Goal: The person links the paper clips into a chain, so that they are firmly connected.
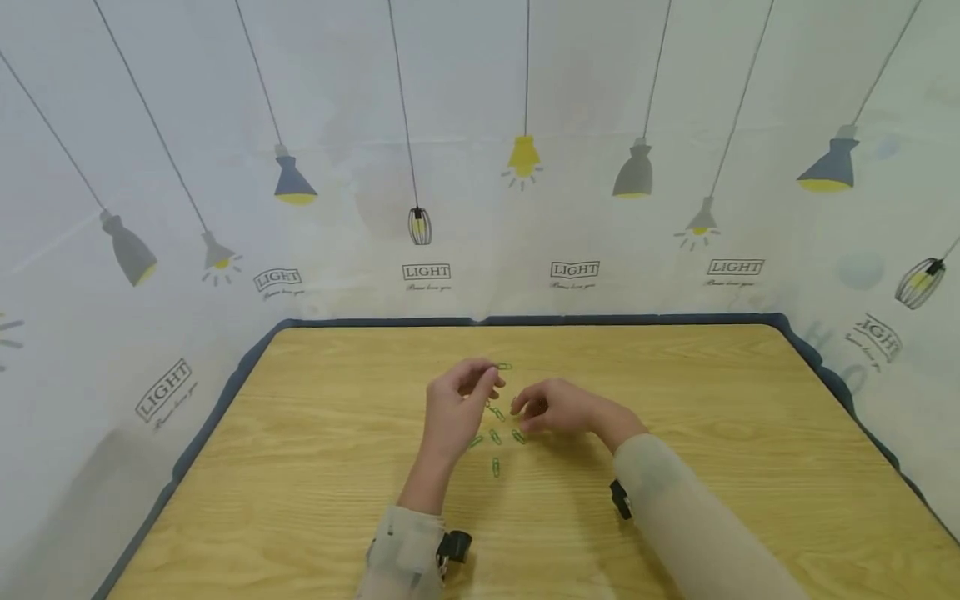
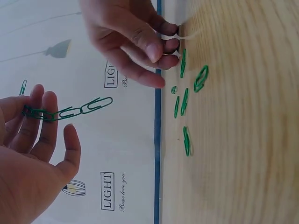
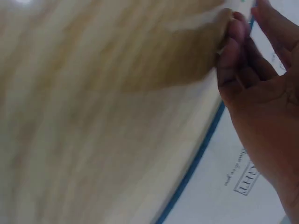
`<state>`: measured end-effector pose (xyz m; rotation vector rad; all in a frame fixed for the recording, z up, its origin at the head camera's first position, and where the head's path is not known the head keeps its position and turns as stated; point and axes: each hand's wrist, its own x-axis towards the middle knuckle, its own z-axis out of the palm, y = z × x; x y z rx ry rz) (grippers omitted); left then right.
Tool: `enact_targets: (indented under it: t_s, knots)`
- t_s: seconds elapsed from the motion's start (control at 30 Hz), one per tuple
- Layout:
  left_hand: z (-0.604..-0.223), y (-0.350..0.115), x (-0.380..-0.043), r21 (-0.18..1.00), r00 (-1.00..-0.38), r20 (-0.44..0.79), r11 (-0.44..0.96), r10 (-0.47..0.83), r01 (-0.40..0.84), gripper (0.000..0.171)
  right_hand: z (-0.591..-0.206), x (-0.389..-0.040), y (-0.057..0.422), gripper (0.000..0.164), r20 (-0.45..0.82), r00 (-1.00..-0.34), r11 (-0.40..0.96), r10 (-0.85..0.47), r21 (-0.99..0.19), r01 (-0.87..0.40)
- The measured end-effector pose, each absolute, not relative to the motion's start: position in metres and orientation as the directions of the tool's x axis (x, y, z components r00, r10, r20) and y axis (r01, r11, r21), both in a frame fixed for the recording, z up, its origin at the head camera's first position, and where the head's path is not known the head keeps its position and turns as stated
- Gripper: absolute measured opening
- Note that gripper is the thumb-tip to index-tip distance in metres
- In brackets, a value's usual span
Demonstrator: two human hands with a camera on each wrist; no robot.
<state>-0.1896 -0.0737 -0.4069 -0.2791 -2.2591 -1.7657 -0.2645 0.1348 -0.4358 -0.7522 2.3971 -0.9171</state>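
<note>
My left hand (image 1: 489, 382) is raised a little above the wooden table (image 1: 315, 467) and pinches a short chain of green paper clips (image 1: 496, 409). In the left wrist view the chain (image 2: 70, 112) runs out sideways from that hand's fingers (image 2: 46, 105). One clip (image 1: 504, 366) sticks out past the fingertips. My right hand (image 1: 522, 408) is low over the table with its fingers bunched. Its fingertips (image 2: 169, 45) reach down beside a loose green clip (image 2: 183, 63). Whether they grip it is unclear. The right wrist view is blurred and shows only the right hand (image 3: 252, 74) over the wood.
Several loose green clips (image 1: 496, 467) lie on the table under and in front of the hands, also seen in the left wrist view as loose clips (image 2: 187, 140). A dark blue rim (image 1: 525, 320) edges the table. A white lamp-print cloth (image 1: 577, 208) surrounds it.
</note>
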Motion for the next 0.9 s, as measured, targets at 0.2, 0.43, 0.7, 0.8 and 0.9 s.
enact_targets:
  t_s: [0.2,0.43,0.7,0.8,0.9]
  knots:
    - [-0.410,-0.077,-0.190,0.937,-0.962,0.273,0.230,-0.012,0.263,0.018,-0.447,-0.265,0.138,0.022,-0.277,-0.715,0.598,-0.642,-0.765,-0.240]
    - [-0.407,-0.083,-0.191,0.942,-0.962,0.272,0.211,-0.017,0.263,0.020,-0.440,-0.262,0.126,0.019,-0.314,-0.725,0.654,-0.612,-0.717,-0.241]
    - [-0.407,-0.086,-0.191,0.948,-0.963,0.265,0.193,-0.043,0.253,0.020,-0.439,-0.261,0.121,0.011,-0.318,-0.735,0.673,-0.599,-0.697,-0.248]
    - [-0.407,-0.086,-0.193,0.950,-0.965,0.260,0.189,-0.040,0.248,0.020,-0.439,-0.262,0.122,0.011,-0.311,-0.736,0.669,-0.601,-0.700,-0.251]
    - [-0.408,-0.086,-0.194,0.951,-0.967,0.253,0.196,-0.042,0.240,0.020,-0.441,-0.262,0.124,0.010,-0.301,-0.736,0.656,-0.606,-0.712,-0.250]
